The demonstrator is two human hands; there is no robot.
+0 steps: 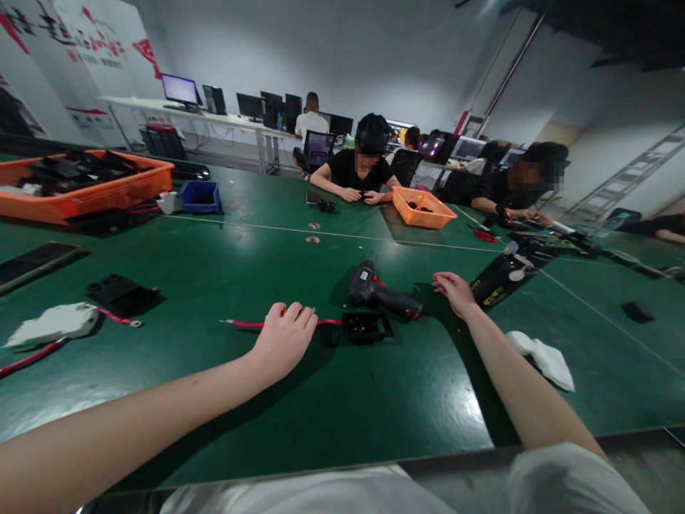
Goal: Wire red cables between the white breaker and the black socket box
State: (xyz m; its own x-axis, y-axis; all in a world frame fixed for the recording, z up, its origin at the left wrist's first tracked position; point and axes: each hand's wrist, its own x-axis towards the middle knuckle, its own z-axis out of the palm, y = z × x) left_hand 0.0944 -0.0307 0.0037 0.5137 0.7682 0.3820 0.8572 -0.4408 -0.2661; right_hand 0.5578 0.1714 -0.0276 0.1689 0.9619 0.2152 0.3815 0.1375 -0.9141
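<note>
I have the left hand (285,341) over the red cable (329,323), its fingers curled downward and a small orange bit (284,311) showing among them; from my end I cannot tell whether they pinch the cable or only cover it. The cable shows on both sides of that hand: its bare tip lies to the left, and the other end meets the black box (367,328), just right of the hand. The box rests on the green table (321,414), between my two hands. Just beyond the box lies the drill (374,289), its grip end toward the right hand (454,293). I see that hand's fingers slightly bent and partly spread; I can't make out whether they touch the table. Just right of it is a black bottle (503,275). Well left of the left hand are a black case (120,293) and a white part (53,323).
</note>
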